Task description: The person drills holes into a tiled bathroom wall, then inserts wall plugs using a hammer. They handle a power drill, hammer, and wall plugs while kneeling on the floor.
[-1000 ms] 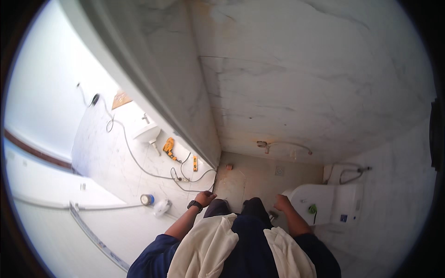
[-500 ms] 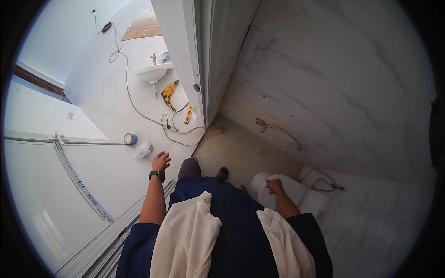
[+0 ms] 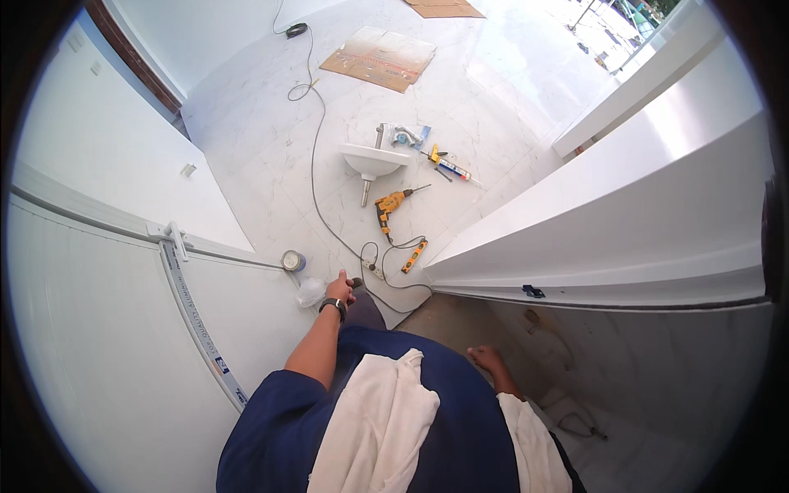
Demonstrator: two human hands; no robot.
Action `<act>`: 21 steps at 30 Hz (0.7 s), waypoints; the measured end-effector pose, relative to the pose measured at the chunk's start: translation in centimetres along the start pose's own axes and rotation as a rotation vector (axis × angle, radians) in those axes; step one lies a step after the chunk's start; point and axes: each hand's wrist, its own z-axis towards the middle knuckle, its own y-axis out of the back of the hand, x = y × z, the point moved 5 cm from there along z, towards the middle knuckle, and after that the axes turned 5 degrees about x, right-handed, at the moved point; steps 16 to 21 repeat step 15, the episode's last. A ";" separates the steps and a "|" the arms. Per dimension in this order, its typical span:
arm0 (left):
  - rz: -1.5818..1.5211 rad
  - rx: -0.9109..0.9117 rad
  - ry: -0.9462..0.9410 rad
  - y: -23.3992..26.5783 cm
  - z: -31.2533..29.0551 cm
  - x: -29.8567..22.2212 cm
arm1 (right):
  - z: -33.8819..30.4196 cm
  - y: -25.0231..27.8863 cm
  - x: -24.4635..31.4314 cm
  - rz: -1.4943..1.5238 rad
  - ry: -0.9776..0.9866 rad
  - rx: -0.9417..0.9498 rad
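My left hand (image 3: 339, 289), with a dark watch on its wrist, hangs in the doorway with its fingers loosely apart and nothing in it. Below it on the floor are a clear plastic bag (image 3: 311, 292) and a small round can (image 3: 292, 261). My right hand (image 3: 487, 359) is low on my other side, fingers curled in, with no object showing in it. On the tiles ahead lie a yellow drill (image 3: 389, 212), a yellow spirit level (image 3: 414, 256) and a white washbasin (image 3: 371, 159). Neither hand touches these things.
A grey cord (image 3: 316, 177) trails across the floor toward the doorway. Beyond the basin lie a caulking gun (image 3: 450, 166), bagged fittings (image 3: 403, 135) and flat cardboard (image 3: 380, 59). The white door (image 3: 115, 329) stands at left, a wall end (image 3: 608, 222) at right.
My view has swung toward the bright room, bringing the caulking gun and more floor into sight. One foot is now by the doorway tiles. The toilet at right has gone from view.
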 end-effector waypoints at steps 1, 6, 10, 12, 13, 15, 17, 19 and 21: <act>0.057 -0.005 0.020 1.3 0.9 -1.7 | -0.3 0.4 3.4 0.086 0.067 0.014; 0.895 0.122 -0.067 8.0 4.4 -9.9 | -0.8 2.3 22.6 0.262 0.261 -0.042; 1.085 0.056 -0.128 13.5 8.8 -14.8 | -1.8 5.7 33.7 0.096 0.409 -0.128; 0.719 0.008 -0.145 16.1 10.6 -15.6 | -1.1 7.2 37.0 0.065 0.433 -0.130; 0.532 -0.043 -0.110 17.1 11.3 -15.6 | -0.4 8.1 38.2 0.040 0.422 -0.153; 0.446 -0.057 -0.154 18.0 11.9 -16.6 | 0.9 9.4 40.3 0.014 0.454 -0.205; 0.446 -0.057 -0.154 18.0 11.9 -16.6 | 0.9 9.4 40.3 0.014 0.454 -0.205; 0.446 -0.057 -0.154 18.0 11.9 -16.6 | 0.9 9.4 40.3 0.014 0.454 -0.205; 0.446 -0.057 -0.154 18.0 11.9 -16.6 | 0.9 9.4 40.3 0.014 0.454 -0.205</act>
